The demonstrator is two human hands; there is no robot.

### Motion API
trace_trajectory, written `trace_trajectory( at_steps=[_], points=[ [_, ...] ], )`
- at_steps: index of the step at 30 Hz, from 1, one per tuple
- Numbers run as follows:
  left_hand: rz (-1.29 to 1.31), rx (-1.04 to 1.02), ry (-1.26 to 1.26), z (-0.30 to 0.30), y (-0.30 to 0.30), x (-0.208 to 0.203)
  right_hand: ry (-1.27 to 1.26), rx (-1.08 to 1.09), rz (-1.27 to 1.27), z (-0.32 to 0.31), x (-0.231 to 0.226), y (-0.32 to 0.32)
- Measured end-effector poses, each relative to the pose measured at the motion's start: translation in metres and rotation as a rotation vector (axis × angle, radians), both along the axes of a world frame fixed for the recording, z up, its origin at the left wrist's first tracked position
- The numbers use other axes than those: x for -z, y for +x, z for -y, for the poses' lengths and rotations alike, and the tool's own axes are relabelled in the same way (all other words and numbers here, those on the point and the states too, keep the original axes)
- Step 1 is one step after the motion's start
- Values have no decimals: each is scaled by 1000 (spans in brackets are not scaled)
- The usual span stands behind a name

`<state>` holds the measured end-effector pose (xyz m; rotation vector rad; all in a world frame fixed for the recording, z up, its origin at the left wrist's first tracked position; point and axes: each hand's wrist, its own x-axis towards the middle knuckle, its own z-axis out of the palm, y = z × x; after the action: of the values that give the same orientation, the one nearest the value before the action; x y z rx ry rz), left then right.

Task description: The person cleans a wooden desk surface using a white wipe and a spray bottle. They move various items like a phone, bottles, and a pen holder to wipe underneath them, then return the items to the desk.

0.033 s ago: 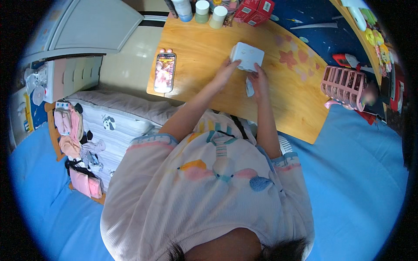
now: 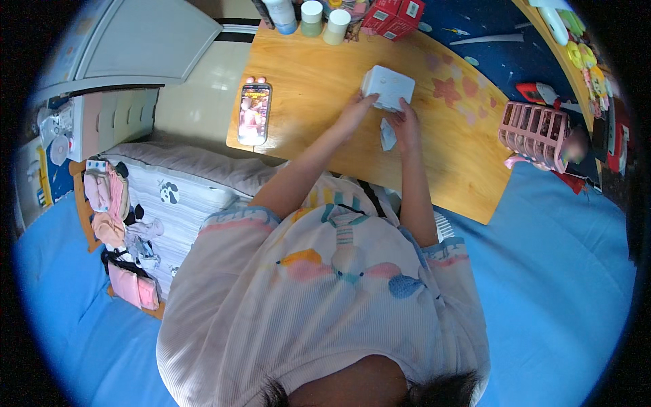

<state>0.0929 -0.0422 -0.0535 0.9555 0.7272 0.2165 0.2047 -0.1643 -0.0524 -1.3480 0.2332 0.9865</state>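
Observation:
A small white box with rounded corners is held over the wooden table, tilted slightly, with faint round marks on its top face. My left hand grips its near left corner, thumb on the top edge. At the near right corner, the fingers of my right hand close on the same box. A crumpled whitish piece, perhaps tissue or paper, shows beside my right hand; whether it lies on the table or hangs from the fingers I cannot tell. The undersides of the fingers are hidden.
On the wooden table, a lit phone lies at the left. Several bottles and jars and red boxes line the far edge. A pink slotted basket stands right. Blue fabric spreads beside the table.
The white box and both hands have shifted very slightly to the right. More of the whitish piece shows beside my right hand. The grip looks the same.

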Motion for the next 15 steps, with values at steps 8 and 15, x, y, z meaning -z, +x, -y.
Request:
trace_trajectory(
  at_steps=[8,15],
  points=[
    [85,361,45,71,138,-44,331,389,-140,84,13,104],
    [-56,355,28,85,156,8,540,394,-124,93,-38,150]
  ],
)
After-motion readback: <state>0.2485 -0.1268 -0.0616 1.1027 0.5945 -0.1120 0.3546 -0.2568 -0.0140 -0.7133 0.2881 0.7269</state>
